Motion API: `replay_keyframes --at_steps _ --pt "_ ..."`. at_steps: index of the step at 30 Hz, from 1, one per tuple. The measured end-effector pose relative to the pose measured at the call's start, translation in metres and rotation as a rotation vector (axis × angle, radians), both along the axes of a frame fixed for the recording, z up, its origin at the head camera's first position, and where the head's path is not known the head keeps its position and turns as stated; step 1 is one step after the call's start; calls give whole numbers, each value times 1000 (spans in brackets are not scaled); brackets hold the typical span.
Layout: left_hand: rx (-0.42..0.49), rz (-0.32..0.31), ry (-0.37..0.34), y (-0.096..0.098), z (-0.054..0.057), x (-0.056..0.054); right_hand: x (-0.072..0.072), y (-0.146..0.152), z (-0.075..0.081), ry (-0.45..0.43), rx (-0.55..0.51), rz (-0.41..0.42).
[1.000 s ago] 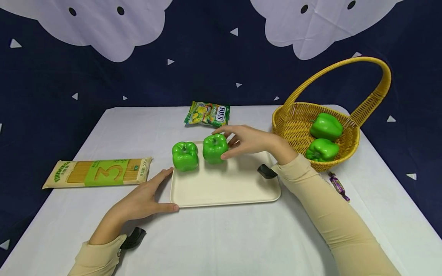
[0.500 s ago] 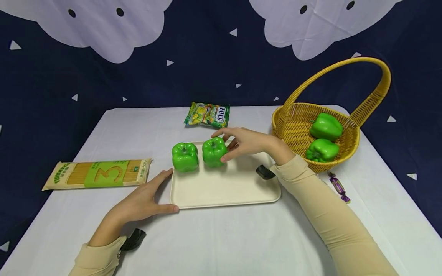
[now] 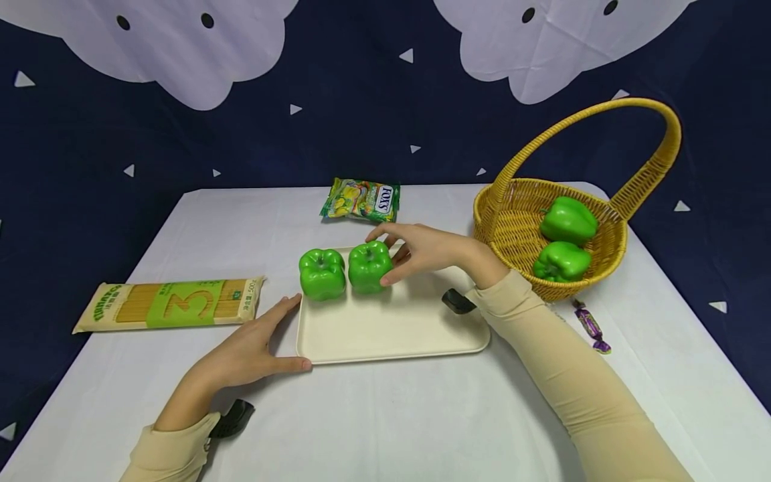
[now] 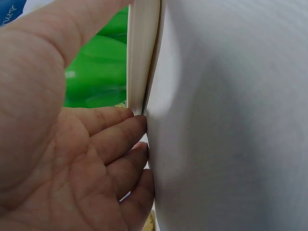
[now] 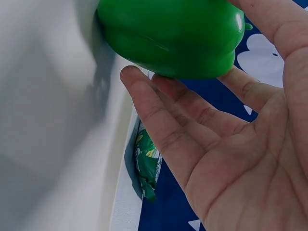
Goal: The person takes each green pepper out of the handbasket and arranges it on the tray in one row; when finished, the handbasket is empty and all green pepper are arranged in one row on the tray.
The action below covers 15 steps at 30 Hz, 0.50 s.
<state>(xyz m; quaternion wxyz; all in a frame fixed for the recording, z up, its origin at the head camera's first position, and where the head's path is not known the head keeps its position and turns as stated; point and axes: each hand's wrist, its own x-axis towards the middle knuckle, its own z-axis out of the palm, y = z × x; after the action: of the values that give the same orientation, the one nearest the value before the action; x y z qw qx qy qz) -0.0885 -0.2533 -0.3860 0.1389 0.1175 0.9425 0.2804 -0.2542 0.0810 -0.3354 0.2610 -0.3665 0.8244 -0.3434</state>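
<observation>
My right hand (image 3: 424,251) grips a green bell pepper (image 3: 369,267) between thumb and fingers over the back of a cream tray (image 3: 391,328). In the right wrist view the pepper (image 5: 173,36) sits against the fingertips, its underside close to or on the tray. Just left of it, a second green bell pepper (image 3: 322,274) stands upright in the tray's back left corner. With thumb and fingers spread and fairly straight, my left hand (image 3: 249,348) touches the tray's left edge. The left wrist view has its fingertips (image 4: 132,127) at the tray rim (image 4: 143,53), near the tablecloth.
A yellow wicker basket (image 3: 502,231) with a tall handle stands at the back right, holding two more green bell peppers (image 3: 562,261). In front of it lies a purple wrapped candy (image 3: 590,325). Pasta (image 3: 175,304) lies at left, a green candy bag (image 3: 361,199) behind the tray.
The gripped bell pepper has come down a little and shifted left, nearer the other pepper, with my right hand. My left hand stays at the tray edge.
</observation>
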Motion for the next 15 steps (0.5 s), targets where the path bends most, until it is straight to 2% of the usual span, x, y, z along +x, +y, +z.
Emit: replay_keyframes --at_steps 15 --pt "2 -2 -2 1 1 1 1 0 2 -10 28 2"
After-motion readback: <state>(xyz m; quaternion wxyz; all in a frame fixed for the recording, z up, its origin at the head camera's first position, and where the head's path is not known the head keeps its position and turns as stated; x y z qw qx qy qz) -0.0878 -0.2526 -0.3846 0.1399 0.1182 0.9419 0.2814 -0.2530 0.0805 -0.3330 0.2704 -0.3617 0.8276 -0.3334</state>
